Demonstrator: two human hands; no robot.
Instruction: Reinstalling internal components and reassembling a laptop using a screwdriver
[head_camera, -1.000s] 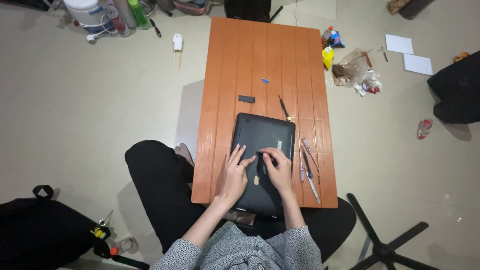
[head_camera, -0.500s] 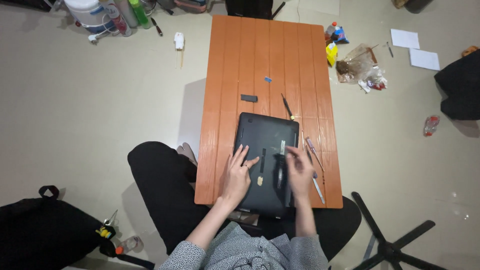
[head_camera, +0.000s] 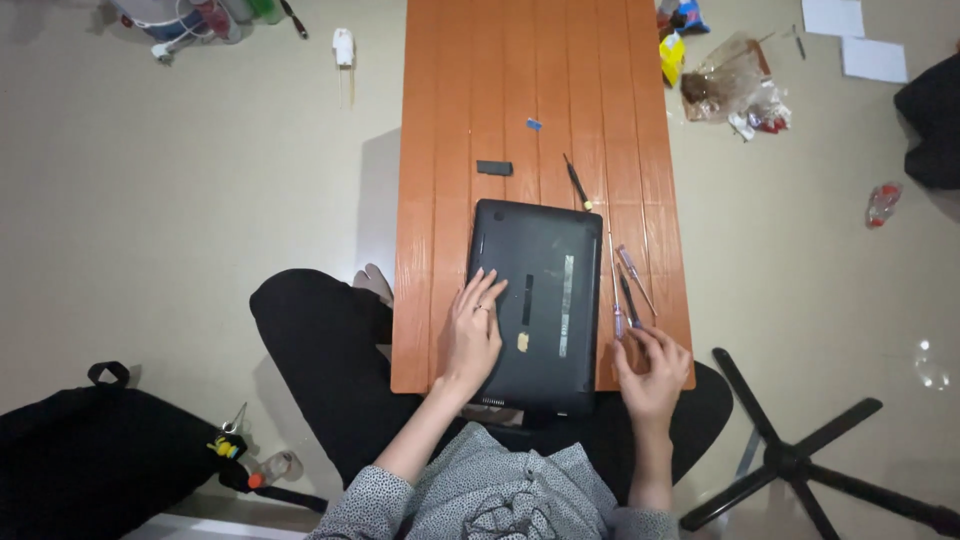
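Head view: black closed laptop (head_camera: 535, 300), underside up, lying on the near end of the orange slatted wooden table (head_camera: 440, 200). Left hand (head_camera: 472, 330) flat on the laptop's 9 o'clock edge, fingers spread, gripping nothing. Right hand (head_camera: 652, 372) at the laptop's 4 o'clock, fingers loosely curled over the handles of thin clear-handled screwdrivers (head_camera: 625, 290) (whether pinching one, cannot tell). Small black-shafted screwdriver (head_camera: 576, 183) at 12 o'clock.
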